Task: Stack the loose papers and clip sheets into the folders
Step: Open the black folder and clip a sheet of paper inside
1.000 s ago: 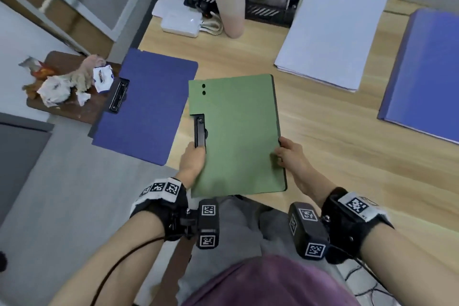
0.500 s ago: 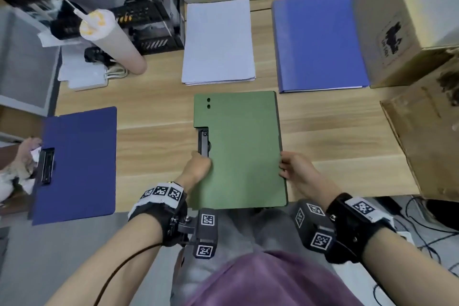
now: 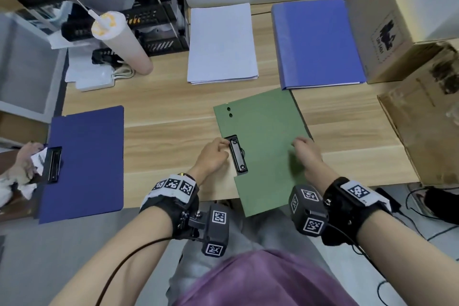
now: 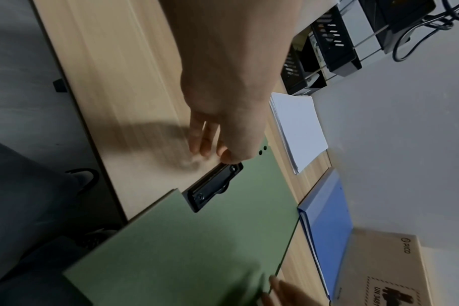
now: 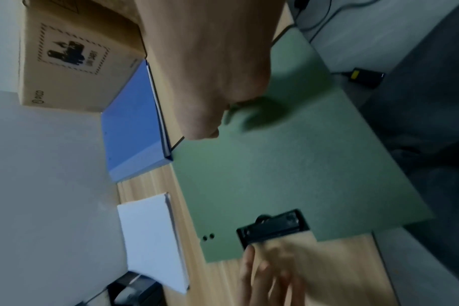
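Lying skewed on the near edge of the wooden desk point(image 3: 173, 112), the green folder point(image 3: 268, 131) had its near corner hanging past the desk edge over the person's lap. Its black clip point(image 3: 238, 155) sat on the left edge. Left hand point(image 3: 211, 156) sat at the far end of the clip, fingertips point(image 4: 224, 154) touching it, fingers loosely bent; firm pinch or not, couldn't tell. Right hand point(image 3: 306, 154) rested on the folder's right side, fingers curled down onto the cover; whether it gripped the edge, couldn't tell.

Beyond the folder: stack of white paper point(image 3: 221, 42) at the back of the desk, light blue folder point(image 3: 315, 42) just beside it on the right, closed. Dark blue clipboard point(image 3: 84, 161) well apart to the left, overhanging the near edge. Cardboard box point(image 3: 382, 20) at back right, touching the light blue folder's right side. Tall paper cup point(image 3: 121, 42) with straw and black wire trays point(image 3: 149, 22) at back left.
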`<state>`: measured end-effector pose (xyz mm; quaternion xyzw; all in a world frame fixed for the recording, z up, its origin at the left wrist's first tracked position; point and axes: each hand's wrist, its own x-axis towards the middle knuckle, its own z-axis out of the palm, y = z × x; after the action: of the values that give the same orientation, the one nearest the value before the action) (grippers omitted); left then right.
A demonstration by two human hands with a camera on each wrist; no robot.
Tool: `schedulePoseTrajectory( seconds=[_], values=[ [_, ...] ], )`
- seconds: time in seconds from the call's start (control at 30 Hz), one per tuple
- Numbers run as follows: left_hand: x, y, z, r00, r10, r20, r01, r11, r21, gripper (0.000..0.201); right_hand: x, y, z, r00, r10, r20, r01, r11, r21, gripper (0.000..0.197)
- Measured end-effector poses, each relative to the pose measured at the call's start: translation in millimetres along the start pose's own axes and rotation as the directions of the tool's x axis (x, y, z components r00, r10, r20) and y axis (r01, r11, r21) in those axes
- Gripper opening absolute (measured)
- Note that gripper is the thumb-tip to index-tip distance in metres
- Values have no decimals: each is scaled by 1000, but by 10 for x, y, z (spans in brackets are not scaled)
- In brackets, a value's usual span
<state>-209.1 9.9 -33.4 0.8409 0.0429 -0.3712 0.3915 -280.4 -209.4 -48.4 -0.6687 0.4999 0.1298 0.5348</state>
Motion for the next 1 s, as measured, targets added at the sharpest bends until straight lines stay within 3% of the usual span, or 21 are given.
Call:
schedulePoseTrajectory(
  seconds=[0.07, 0.27, 0.37, 0.43, 0.57, 0.7, 0.77, 0.87, 1.0],
  values=[
    [14, 65, 42, 998, -23, 57, 23, 1000, -15, 38, 22, 130, -110, 997, 9, -71, -16, 995, -95, 46],
    [64, 80, 166, 989, -78, 123, 73, 996, 43, 39, -70, 188, -12, 991, 5, 135, -10, 999, 34, 47],
    [113, 47, 149, 991, -45, 123, 35, 996, 86, 42, -110, 161, 43, 979, 11, 203, -28, 996, 82, 44],
    [180, 29, 147, 995, 5, 100, -17, 993, 117, 54, -100, 142, 37, 971, 15, 237, -40, 994, 104, 43],
    [221, 29, 172, 990, 69, 124, -106, 943, 316, 28, 11, 107, -102, 991, -5, 136, -14, 990, 140, 43],
    [196, 49, 101, 995, 68, 75, -92, 917, 388, 31, 134, 110, -253, 999, -16, -48, 16, 1000, 12, 48],
    [204, 67, 8, 999, 35, 33, -46, 911, 410, 35, 167, 105, -245, 999, -28, -40, 28, 1000, 7, 52],
    [201, 91, -128, 999, -33, -29, 42, 928, 370, 34, 126, 24, -83, 994, -48, 101, 38, 994, 98, 49],
    [155, 91, -144, 983, -183, -32, 185, 957, 224, 23, 51, -60, 239, 969, -98, 225, 64, 986, 151, 43]
  ],
)
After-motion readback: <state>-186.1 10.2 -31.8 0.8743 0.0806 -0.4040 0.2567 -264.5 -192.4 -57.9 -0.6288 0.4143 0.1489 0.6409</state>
